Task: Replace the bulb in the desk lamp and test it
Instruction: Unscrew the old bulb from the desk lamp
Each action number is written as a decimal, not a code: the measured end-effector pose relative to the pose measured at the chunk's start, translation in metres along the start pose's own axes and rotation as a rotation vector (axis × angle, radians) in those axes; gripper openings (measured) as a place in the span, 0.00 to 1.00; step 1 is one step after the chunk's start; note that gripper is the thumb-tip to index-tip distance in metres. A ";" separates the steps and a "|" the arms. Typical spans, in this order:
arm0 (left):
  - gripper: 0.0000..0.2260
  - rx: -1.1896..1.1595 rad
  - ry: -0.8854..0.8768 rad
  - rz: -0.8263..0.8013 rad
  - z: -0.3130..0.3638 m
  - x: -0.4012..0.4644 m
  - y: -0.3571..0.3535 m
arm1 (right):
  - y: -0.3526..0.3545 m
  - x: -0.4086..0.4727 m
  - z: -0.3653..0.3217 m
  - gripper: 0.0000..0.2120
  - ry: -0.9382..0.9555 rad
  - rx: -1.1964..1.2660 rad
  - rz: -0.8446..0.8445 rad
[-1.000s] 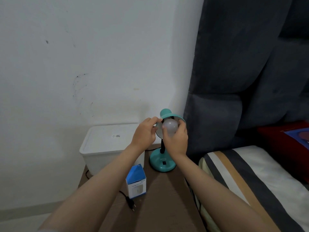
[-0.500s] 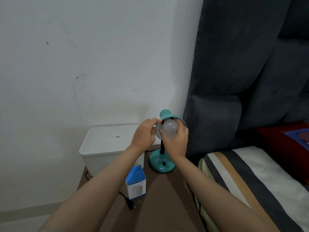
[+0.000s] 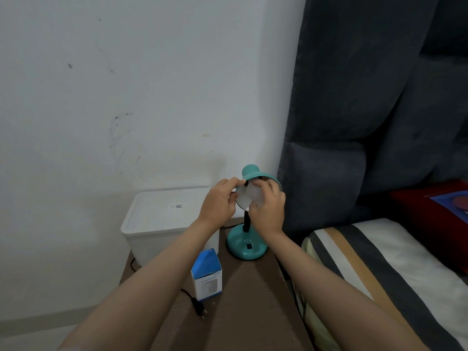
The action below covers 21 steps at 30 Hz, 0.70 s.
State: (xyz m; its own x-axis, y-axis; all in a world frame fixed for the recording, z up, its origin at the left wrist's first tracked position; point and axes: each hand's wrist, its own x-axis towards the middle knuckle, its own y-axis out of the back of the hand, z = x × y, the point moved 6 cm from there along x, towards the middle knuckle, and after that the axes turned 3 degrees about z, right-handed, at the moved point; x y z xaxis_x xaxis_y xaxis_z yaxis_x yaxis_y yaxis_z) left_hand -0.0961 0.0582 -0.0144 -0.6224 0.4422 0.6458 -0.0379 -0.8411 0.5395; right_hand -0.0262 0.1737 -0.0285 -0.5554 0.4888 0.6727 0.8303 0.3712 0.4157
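A teal desk lamp (image 3: 247, 247) stands at the back of the brown table (image 3: 243, 305), its shade (image 3: 253, 173) tilted toward me. A white bulb (image 3: 249, 196) sits in the mouth of the shade. My right hand (image 3: 266, 211) wraps its fingers over the bulb's front and right side. My left hand (image 3: 219, 201) pinches the left rim of the shade and touches the bulb's edge. The lamp's black plug (image 3: 201, 311) lies loose on the table, unplugged. A blue and white bulb box (image 3: 206, 276) stands upright left of the lamp base.
A white lidded plastic bin (image 3: 162, 221) sits against the wall behind the box. A dark grey padded headboard (image 3: 354, 122) rises close to the right of the lamp. A striped pillow (image 3: 379, 269) and a red cushion (image 3: 435, 209) lie on the bed at right.
My right hand's fingers have shifted further over the bulb, covering more of its front. The left hand stays on the shade rim and the lamp has not moved.
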 end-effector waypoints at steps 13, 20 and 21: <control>0.17 0.004 -0.007 0.013 0.001 -0.001 0.000 | 0.000 -0.016 0.016 0.28 -0.277 0.259 0.039; 0.17 0.007 0.002 0.026 -0.002 -0.001 0.000 | -0.001 -0.002 0.015 0.23 -0.265 0.285 -0.009; 0.16 0.006 0.004 0.029 -0.002 -0.001 0.001 | -0.001 -0.001 0.015 0.25 -0.239 0.251 -0.027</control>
State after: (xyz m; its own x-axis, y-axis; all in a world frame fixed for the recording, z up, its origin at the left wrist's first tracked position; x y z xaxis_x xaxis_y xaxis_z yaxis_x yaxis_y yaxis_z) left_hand -0.0973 0.0565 -0.0157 -0.6263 0.4163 0.6591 -0.0151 -0.8518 0.5236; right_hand -0.0267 0.1850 -0.0391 -0.5973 0.6363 0.4883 0.7940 0.5551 0.2479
